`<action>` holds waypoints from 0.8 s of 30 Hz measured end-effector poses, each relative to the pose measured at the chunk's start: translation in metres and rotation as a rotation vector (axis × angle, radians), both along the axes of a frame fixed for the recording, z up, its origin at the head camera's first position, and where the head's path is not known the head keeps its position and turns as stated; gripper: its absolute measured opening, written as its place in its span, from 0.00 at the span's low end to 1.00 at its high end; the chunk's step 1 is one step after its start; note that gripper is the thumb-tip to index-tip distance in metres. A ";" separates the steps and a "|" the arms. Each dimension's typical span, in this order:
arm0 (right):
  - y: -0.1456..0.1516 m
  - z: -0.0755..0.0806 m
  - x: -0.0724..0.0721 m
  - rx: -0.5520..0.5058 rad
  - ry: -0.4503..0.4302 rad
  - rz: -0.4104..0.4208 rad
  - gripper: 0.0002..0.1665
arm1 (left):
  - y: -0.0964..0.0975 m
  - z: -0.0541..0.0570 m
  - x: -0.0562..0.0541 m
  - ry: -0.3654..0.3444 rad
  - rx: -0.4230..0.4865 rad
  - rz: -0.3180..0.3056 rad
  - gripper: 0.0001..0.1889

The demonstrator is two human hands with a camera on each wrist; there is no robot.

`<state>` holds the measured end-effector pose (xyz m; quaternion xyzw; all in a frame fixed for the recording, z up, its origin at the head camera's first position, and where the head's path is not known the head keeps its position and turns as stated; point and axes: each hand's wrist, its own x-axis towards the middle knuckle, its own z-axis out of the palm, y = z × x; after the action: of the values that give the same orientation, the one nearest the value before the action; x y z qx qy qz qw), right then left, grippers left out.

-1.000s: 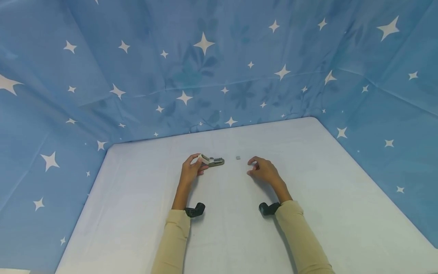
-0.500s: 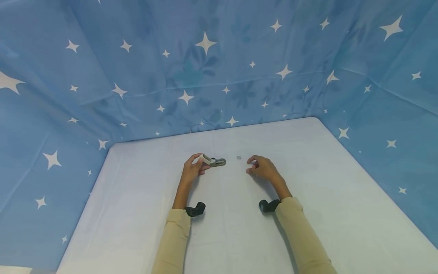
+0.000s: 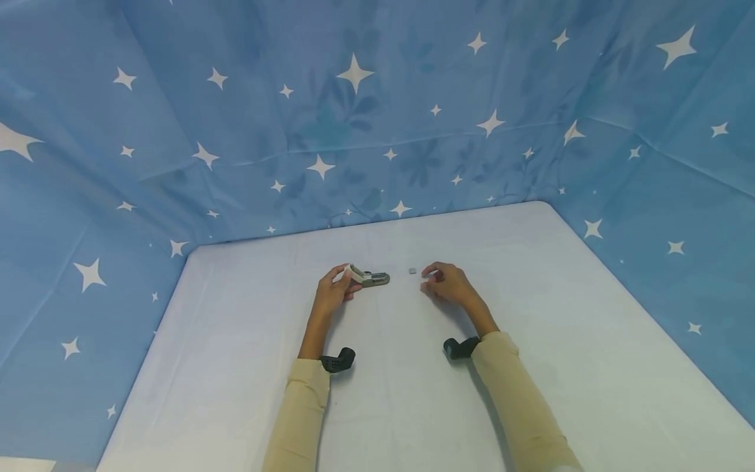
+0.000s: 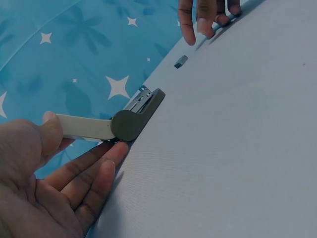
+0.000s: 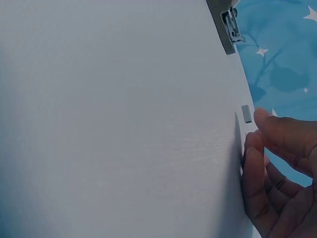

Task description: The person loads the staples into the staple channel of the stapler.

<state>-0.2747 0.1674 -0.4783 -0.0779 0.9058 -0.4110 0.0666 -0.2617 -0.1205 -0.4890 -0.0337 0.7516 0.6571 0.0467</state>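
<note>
A stapler (image 3: 376,281) with its cream lid swung up lies on the white table. My left hand (image 3: 331,293) pinches the raised lid (image 4: 85,127) between thumb and forefinger, while the other fingers lie beside the greenish base near the hinge. The metal magazine (image 4: 140,100) is exposed. A short grey strip of staples (image 3: 412,271) rests on the table to the right of the stapler. Close to the strip's right side is my right hand (image 3: 451,284), its thumb and fingers loosely bent and apart from each other, holding nothing. The right wrist view shows a small gap between fingertips and strip (image 5: 246,114).
The white tabletop (image 3: 377,393) stretches around both hands. A blue curtain (image 3: 253,124) with white stars stands behind the table and along both sides. Each wrist wears a black camera (image 3: 339,360).
My right hand has moved slightly left, closer to the strip of staples. The left hand still holds the stapler's lid up.
</note>
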 end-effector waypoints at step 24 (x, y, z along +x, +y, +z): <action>-0.006 -0.012 -0.034 -0.347 -0.162 -0.083 0.20 | 0.000 0.017 0.007 -0.030 0.009 -0.042 0.25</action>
<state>-0.3091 0.1617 -0.4906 -0.0173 0.8156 -0.5682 0.1079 -0.2551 -0.1208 -0.4719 -0.0273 0.7483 0.6589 0.0720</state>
